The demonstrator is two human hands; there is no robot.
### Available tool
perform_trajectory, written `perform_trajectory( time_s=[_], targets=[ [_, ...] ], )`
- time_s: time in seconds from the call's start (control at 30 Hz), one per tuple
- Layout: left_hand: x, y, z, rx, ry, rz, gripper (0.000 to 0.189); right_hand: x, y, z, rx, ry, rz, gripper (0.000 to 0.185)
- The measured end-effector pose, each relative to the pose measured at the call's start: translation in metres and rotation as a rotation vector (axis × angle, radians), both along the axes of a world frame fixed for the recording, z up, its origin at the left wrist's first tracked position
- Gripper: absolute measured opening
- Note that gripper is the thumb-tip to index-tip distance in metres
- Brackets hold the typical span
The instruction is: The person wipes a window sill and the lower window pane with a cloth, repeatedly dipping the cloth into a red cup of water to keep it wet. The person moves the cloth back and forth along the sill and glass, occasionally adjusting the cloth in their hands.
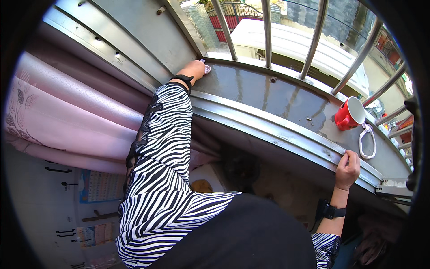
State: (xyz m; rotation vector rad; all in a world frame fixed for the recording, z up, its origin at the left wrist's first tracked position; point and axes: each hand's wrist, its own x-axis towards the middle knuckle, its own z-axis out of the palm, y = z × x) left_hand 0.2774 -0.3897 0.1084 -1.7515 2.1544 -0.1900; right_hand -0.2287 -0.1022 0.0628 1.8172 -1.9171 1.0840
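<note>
My left hand [192, 69] reaches to the far left corner of a wet metal ledge [248, 85] outside the window. Part of a pale pink cloth [207, 69] shows at its fingers, pressed against the ledge; the hand hides the rest. My right hand [348, 170] grips the aluminium window track [268, 122], fingers curled over its edge. Beyond that hand, a red mug [349, 114] with a white inside stands on the ledge. Beside the mug lies a pale fabric loop [360, 144], like a hair band. Water on the ledge reflects the bars.
Metal security bars [267, 33] rise along the ledge's outer rim. A metal panel [144, 30] closes its left end. Pink curtains [67, 111] hang beside my left arm. A small light-coloured scrap [309, 119] lies on the ledge. Outside stands a white-roofed vehicle [295, 50].
</note>
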Motion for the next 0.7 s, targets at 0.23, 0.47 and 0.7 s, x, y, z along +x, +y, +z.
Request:
perform_trajectory(
  time_s=[0.23,0.47,0.7],
  targets=[
    [-0.002,0.012,-0.004,0.060,-0.022,-0.055,0.031,0.000,0.000,0.001,-0.024,-0.003,0.024,0.007],
    [0.002,0.043,0.009,0.178,-0.256,-0.094,0.025,0.001,0.000,0.000,-0.027,0.011,0.021,0.007],
    [-0.028,0.061,0.023,0.174,-0.254,-0.211,0.020,0.002,-0.002,0.001,-0.018,0.012,0.012,0.006]
  ],
)
